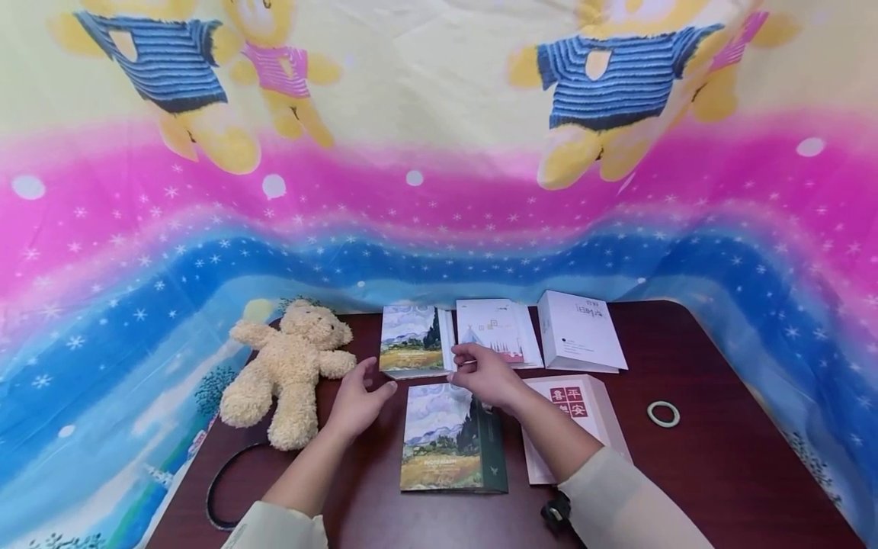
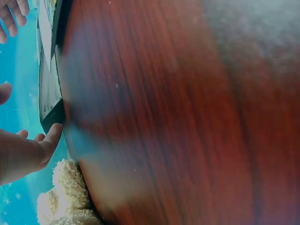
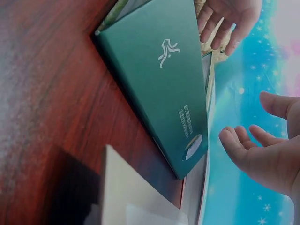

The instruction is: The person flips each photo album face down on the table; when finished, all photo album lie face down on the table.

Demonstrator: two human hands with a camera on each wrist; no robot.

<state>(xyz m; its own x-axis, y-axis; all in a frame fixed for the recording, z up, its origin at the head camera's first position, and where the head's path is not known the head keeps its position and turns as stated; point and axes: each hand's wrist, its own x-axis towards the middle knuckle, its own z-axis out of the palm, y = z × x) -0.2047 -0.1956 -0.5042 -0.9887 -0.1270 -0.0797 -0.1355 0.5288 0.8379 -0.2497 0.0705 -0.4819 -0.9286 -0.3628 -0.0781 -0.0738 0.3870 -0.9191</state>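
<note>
Both hands, left hand point(image 1: 360, 400) and right hand point(image 1: 483, 374), hover open, holding nothing, near the far painted book point(image 1: 414, 339). A careless reach could, I think, push it against the white booklet point(image 1: 495, 329).

— What is kept from view on the table point(image 1: 720, 457)?

— The black cord point(image 1: 222, 480) is partly hidden behind the left forearm, and the pink box point(image 1: 583, 412) is crossed by the right arm.

— And at the wrists?

— The tabletop is blurred in the left wrist view; the white box point(image 3: 136, 197) is cut off by the bottom edge in the right wrist view.

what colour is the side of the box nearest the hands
Dark green, with a small white logo and text; the box side shows best in the right wrist view.
</note>
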